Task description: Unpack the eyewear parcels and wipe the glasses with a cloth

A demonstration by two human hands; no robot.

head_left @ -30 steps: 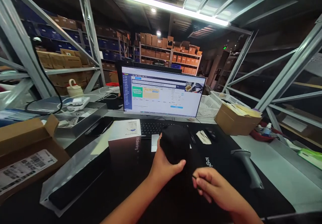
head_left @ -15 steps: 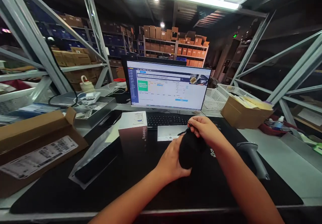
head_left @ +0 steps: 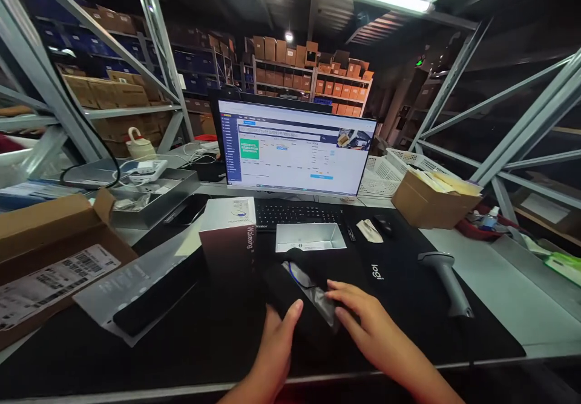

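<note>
A soft black case (head_left: 276,283) lies opened up between my hands, its outline merging with the black desk mat. Inside it shows a clear plastic bag (head_left: 318,298) with a blue curved edge; what the bag contains is unclear. My left hand (head_left: 279,337) grips the case's near left side, thumb on top and fingers mostly hidden. At the right side my right hand (head_left: 363,316) has its fingertips on the case's edge beside the bag. Just beyond stand an open white box tray (head_left: 311,237) and a tall box (head_left: 229,234) with a white top and dark front.
Left lie a plastic sleeve with a black piece (head_left: 154,295) and an open carton (head_left: 59,259). Behind are a keyboard (head_left: 295,213) and monitor (head_left: 295,150). To the right are a crumpled paper (head_left: 369,231), a mouse (head_left: 384,225), a barcode scanner (head_left: 447,283) and a carton of envelopes (head_left: 422,201).
The black case has come down nearer me and is now opened, showing the plastic bag. My right hand has left the pull at its top and moved to its right side.
</note>
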